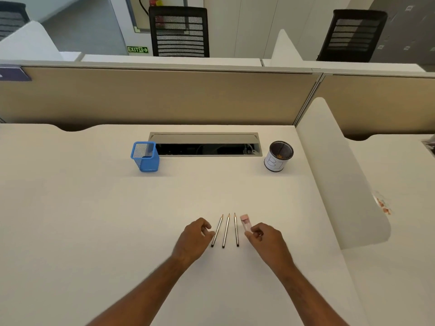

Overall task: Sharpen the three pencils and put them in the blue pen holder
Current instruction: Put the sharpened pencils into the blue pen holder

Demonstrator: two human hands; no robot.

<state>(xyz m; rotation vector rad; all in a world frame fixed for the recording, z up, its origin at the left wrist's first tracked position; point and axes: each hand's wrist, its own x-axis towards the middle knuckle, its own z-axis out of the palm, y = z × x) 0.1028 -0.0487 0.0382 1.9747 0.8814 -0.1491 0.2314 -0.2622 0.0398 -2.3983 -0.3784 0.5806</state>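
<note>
Three pencils lie side by side on the white desk, tips pointing away: the left pencil [217, 231], the middle pencil [226, 231] and the right pencil [236, 229]. A pink sharpener [245, 222] with a clear body lies just right of them. My right hand [266, 238] pinches the sharpener's near end with fingertips and thumb. My left hand [194, 236] hovers beside the left pencil with loosely curled fingers, close to it and holding nothing. The blue mesh pen holder [145, 156] stands upright at the back left of the desk, with no pencil showing in it.
A round black mesh cup [279, 156] wrapped in a white paper label stands at the back right. An open cable tray [205, 144] is set into the desk between both holders. A white divider panel [334, 175] borders the desk's right side.
</note>
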